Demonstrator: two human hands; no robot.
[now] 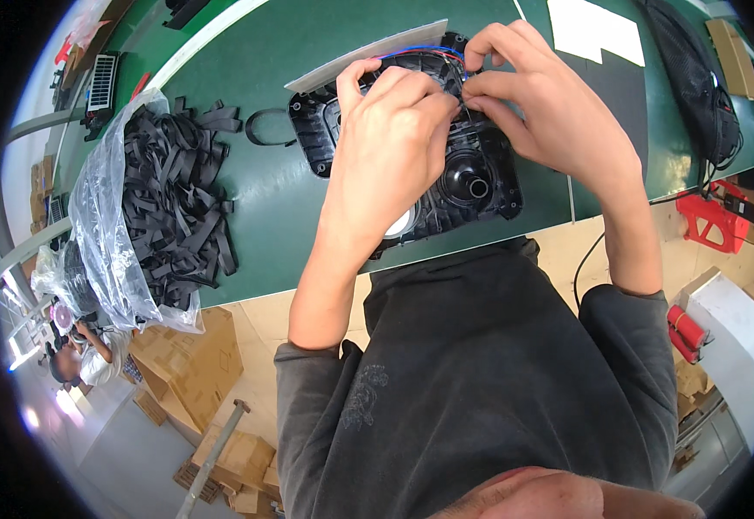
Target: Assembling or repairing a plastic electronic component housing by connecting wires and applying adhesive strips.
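Observation:
A black plastic housing (505, 177) lies on the green table in front of me, its ribbed inner side up. It has a round black part with a hollow centre post (477, 187) and a white round part (403, 223), partly behind my left wrist. Thin red and blue wires (429, 49) run along its far edge and down to my fingertips. My left hand (394, 121) rests over the housing, fingers bent and closed at the tips; what they pinch is hidden. Thumb and forefinger of my right hand (533, 91) close on the wires beside it.
A grey flat strip (368, 54) lies behind the housing. To the left are a black strap loop (270, 127) and a clear plastic bag (105, 203) of black straps (178, 190). White paper (597, 30) and a black bag (693, 86) lie right. Cardboard boxes (191, 363) stand below; another person (96, 355) is far left.

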